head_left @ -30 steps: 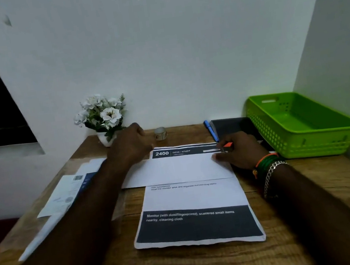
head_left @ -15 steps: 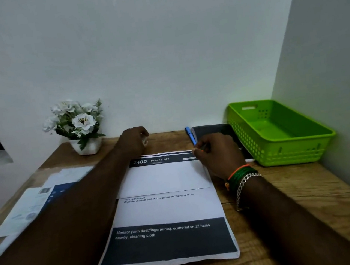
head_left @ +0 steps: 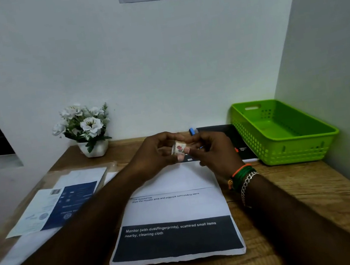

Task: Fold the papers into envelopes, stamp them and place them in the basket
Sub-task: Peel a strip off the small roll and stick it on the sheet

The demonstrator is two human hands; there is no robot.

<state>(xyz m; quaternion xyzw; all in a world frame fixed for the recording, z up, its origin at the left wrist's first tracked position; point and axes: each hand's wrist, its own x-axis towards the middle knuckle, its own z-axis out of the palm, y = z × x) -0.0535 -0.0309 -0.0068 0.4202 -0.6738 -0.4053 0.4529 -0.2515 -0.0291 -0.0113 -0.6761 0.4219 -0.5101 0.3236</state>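
Note:
A printed paper (head_left: 175, 208) lies in the middle of the wooden desk, its top part folded down over the sheet. Above its far edge both hands meet in the air. My left hand (head_left: 152, 155) and my right hand (head_left: 212, 149) pinch a small whitish roll of stamps or tape (head_left: 179, 148) with a red flower print between their fingertips. The green plastic basket (head_left: 289, 150) stands at the back right against the wall, with nothing visible inside.
A pot of white flowers (head_left: 86, 131) stands at the back left. More papers (head_left: 54, 207) lie on the left of the desk. A black notebook (head_left: 236, 141) and a blue pen (head_left: 193, 131) lie between my hands and the basket. Walls close in behind and right.
My left hand picked the small roll up from the back of the desk and brought it over the paper. My right hand left the fold and joined it on the roll.

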